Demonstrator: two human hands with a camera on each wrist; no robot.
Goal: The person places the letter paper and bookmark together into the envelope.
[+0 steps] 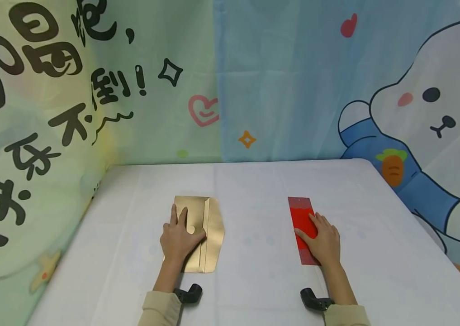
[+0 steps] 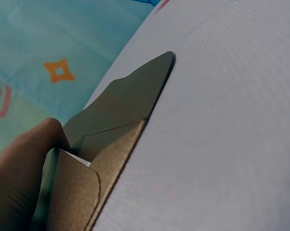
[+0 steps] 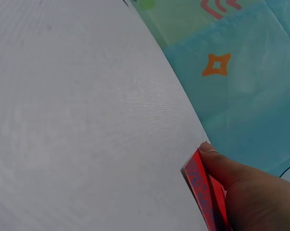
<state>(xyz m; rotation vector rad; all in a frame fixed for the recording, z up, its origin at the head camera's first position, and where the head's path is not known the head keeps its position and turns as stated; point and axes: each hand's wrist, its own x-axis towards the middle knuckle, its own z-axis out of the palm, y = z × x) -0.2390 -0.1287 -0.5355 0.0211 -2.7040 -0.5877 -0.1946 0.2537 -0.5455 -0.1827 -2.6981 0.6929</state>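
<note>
Beige sleeves (image 1: pixel 159 309) lie nearest. Left grip (image 1: pixel 177 240) rests, fingers spread, on the gold envelope (image 1: pixel 213 226); right grip (image 1: pixel 325 243) pinches the red envelope (image 1: pixel 302 221), well apart on the table (image 1: pixel 254 199). Apply light, even pressure to avoid creasing either

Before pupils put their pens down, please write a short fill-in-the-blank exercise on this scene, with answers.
1. The left hand rests on an envelope whose colour is ____.
2. The right hand touches a narrow packet that is mainly ____.
3. Both items lie on a tablecloth coloured ____.
4. The orange vegetable printed on the backdrop is a ____.

Missing words: gold; red; white; carrot.
</note>
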